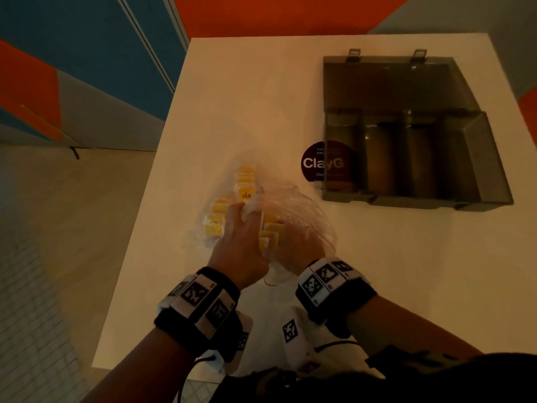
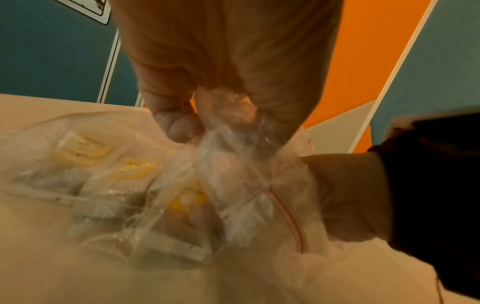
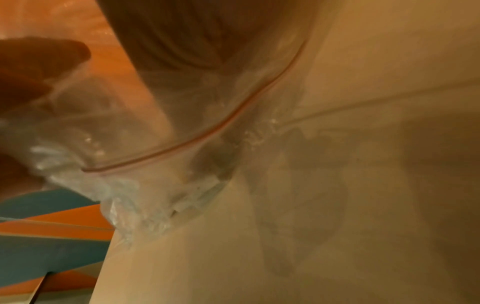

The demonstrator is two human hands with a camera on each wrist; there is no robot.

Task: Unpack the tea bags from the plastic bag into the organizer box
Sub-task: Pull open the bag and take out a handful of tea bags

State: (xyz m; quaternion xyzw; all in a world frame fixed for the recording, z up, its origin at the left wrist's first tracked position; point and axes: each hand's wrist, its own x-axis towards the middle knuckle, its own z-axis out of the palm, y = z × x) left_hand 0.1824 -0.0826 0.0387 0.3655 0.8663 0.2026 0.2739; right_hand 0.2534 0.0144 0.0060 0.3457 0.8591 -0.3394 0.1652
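A clear zip plastic bag [image 1: 302, 210] lies on the white table [image 1: 232, 112], with several yellow-tagged tea bags [image 1: 245, 193] inside it. My left hand [image 1: 250, 210] pinches a bunch of the bag's film near its mouth; the left wrist view shows the left hand [image 2: 207, 123] with the film between thumb and fingers. My right hand [image 1: 296, 245] is pushed into the bag's mouth, past the red zip line [image 3: 207, 133], and its fingers are hidden by the film. The grey organizer box [image 1: 343, 196] stands open at the right, its compartments holding no tea bags.
A dark round sticker [image 1: 313, 162] lies on the table against the box's left side. The box's lid [image 1: 392, 82] lies flat behind it. The table's left edge [image 1: 139, 228] drops to a grey floor.
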